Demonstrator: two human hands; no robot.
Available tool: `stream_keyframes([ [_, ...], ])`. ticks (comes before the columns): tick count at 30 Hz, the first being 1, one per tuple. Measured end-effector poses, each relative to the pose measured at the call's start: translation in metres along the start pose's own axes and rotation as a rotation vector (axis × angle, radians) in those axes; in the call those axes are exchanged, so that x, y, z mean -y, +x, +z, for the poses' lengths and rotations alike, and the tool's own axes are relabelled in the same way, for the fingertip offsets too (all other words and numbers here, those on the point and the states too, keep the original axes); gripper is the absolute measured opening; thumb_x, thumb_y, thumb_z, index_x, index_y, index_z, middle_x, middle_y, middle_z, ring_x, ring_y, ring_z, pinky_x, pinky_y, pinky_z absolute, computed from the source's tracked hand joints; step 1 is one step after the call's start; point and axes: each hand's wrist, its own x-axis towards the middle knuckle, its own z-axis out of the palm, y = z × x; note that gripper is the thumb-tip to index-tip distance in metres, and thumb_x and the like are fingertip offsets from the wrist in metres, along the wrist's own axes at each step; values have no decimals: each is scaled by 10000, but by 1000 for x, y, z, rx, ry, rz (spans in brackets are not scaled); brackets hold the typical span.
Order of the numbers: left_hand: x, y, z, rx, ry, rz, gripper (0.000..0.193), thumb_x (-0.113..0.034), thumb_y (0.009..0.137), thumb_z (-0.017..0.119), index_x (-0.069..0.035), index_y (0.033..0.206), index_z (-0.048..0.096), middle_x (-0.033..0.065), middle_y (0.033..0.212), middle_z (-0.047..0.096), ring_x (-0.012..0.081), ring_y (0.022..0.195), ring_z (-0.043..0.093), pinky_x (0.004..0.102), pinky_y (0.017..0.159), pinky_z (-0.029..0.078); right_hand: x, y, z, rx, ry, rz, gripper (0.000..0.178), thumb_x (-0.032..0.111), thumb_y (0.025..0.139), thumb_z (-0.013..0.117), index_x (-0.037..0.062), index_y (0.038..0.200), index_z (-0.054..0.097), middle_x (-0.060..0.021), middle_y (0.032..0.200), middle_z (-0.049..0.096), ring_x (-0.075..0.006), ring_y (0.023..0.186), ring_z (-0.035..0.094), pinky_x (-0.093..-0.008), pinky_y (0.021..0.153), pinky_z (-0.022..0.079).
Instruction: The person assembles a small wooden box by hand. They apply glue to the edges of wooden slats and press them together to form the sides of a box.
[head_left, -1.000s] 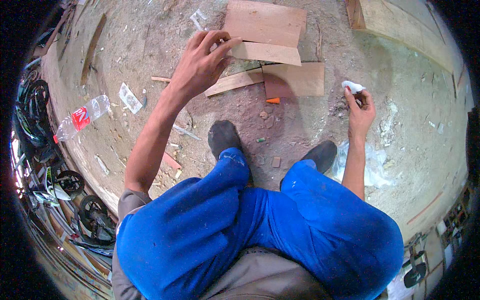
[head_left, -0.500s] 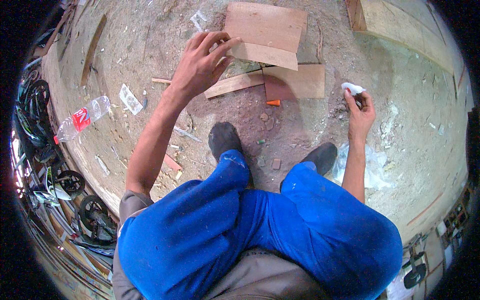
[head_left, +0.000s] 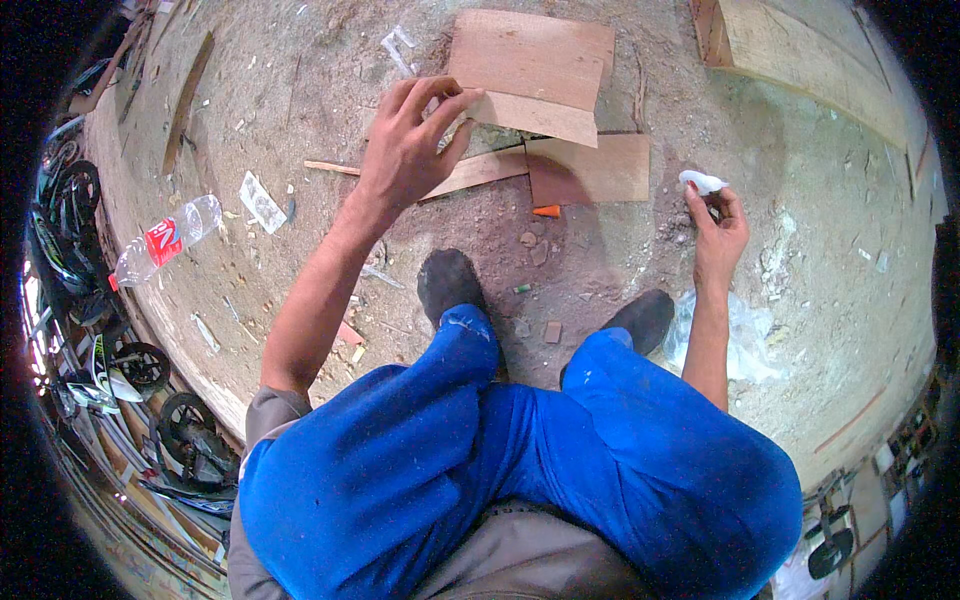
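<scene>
My left hand (head_left: 412, 150) is closed at the left corner of an angled piece made of two thin wooden boards (head_left: 530, 62), its fingertips pinching the end of the narrower strip. Below that strip, a flat wooden piece (head_left: 600, 170) and a narrow wooden strip (head_left: 480, 172) lie end to end on the ground. My right hand (head_left: 720, 228) is apart from the wood, off to the right. Between its thumb and fingers it holds a small white bottle (head_left: 703, 182), lying sideways. An orange cap-like piece (head_left: 546, 211) rests on the dirt just under the flat piece.
A clear plastic bottle with a red label (head_left: 165, 240) lies at left. Crumpled clear plastic (head_left: 735, 335) is beside my right foot (head_left: 640, 320). A long wooden beam (head_left: 800, 70) lies at far right. Toy-like motorbikes (head_left: 120, 370) stand along the left edge.
My left hand has shifted slightly right and nearer, still at the board's corner. The small white bottle has turned a little in my right hand.
</scene>
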Motion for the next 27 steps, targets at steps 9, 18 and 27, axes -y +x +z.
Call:
stream_keyframes([
  [9,-70,-7,-5,150,3,-297,688,-206,858,740,-159,1504,507,243,1431,478,450,1329,480,523,1104,428,9,-3,5,24,-14,35,275,87,883,827,-4,1119,719,-39,984,707,-108,882,654,-265,780,529],
  [18,-97,-4,5,322,101,-292,777,-225,875,679,-26,1561,376,291,1535,367,526,1451,330,634,1172,309,10,-7,10,49,-35,46,238,56,889,812,-10,1093,708,-56,1003,711,-126,906,664,-282,813,535],
  [27,-99,-11,9,251,48,-273,710,-162,911,580,61,1544,351,312,1548,357,534,1468,306,635,1186,290,22,-8,17,137,17,32,233,9,906,773,-24,1122,692,-70,1047,718,-152,959,683,-291,862,547],
])
